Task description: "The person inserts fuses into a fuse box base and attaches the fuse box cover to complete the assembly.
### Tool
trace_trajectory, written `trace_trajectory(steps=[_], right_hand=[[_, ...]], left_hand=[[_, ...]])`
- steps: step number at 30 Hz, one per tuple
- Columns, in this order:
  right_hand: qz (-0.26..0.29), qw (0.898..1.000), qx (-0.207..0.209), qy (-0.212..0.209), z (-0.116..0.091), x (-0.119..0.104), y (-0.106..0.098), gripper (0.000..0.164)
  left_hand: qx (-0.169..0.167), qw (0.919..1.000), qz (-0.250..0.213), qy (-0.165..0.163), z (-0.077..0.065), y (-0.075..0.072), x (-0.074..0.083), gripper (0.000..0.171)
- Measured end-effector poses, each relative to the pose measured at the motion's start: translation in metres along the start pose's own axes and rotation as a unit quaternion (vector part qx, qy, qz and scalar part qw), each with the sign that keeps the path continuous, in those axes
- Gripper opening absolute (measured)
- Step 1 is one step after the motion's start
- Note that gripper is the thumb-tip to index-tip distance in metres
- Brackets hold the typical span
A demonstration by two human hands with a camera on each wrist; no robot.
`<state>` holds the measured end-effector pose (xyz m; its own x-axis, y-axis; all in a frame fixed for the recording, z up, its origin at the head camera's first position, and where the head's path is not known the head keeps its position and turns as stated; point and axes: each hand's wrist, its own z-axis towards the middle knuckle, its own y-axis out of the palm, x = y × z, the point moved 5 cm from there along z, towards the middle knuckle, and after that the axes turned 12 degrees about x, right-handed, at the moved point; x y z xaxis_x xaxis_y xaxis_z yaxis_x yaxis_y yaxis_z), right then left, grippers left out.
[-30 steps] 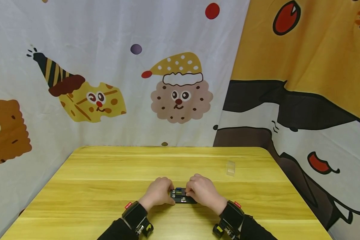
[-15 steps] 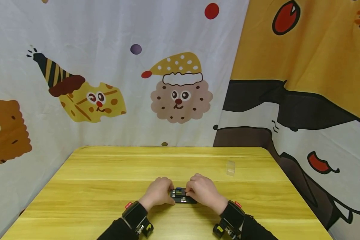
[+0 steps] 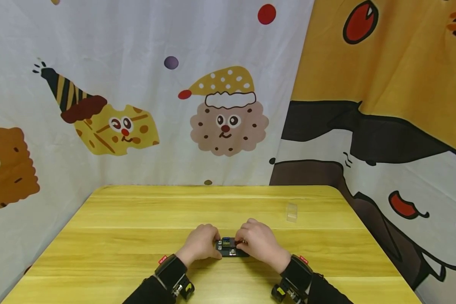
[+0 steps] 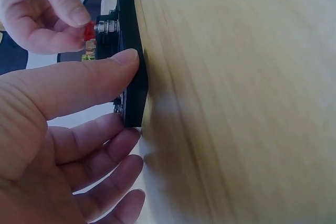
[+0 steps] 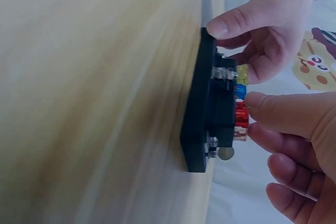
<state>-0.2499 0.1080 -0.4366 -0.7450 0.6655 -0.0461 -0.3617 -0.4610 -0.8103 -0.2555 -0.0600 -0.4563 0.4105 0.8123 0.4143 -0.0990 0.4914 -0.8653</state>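
A black fuse block (image 3: pixel 232 252) with metal screw terminals sits on the wooden table. My left hand (image 3: pixel 201 244) grips its left end, thumb on the near side (image 4: pixel 68 85) and fingers at the far side. Several coloured blade fuses stand in the block: a yellow fuse (image 5: pixel 242 74), a blue fuse (image 5: pixel 240 91), a red fuse (image 5: pixel 241 116) and an orange-tinted fuse (image 5: pixel 240 134). My right hand (image 3: pixel 259 245) is over the block's right half. Its thumb and index finger pinch the red fuse, while the other fingers curl loosely beside it.
A small clear plastic case (image 3: pixel 291 212) lies farther back on the table (image 3: pixel 144 211), to the right. Behind the table hangs a curtain (image 3: pixel 136 33) printed with cartoon figures.
My right hand has shifted slightly at the block, and a little more detail shows beneath its fingers. The left hand keeps its grip and the block stays in place.
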Motion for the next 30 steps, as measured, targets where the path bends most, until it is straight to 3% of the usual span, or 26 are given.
trace_trajectory(steps=[16,30], right_hand=[[0.01,1.0,0.007,0.023,-0.005,0.009,-0.007,0.025],[-0.01,0.994,0.049,0.096,-0.019,0.043,-0.014,0.035]], left_hand=[[-0.005,0.9999,-0.008,-0.005,0.0,0.002,-0.002,0.042],[-0.005,0.9999,-0.015,-0.002,-0.002,0.0,-0.001,0.043]])
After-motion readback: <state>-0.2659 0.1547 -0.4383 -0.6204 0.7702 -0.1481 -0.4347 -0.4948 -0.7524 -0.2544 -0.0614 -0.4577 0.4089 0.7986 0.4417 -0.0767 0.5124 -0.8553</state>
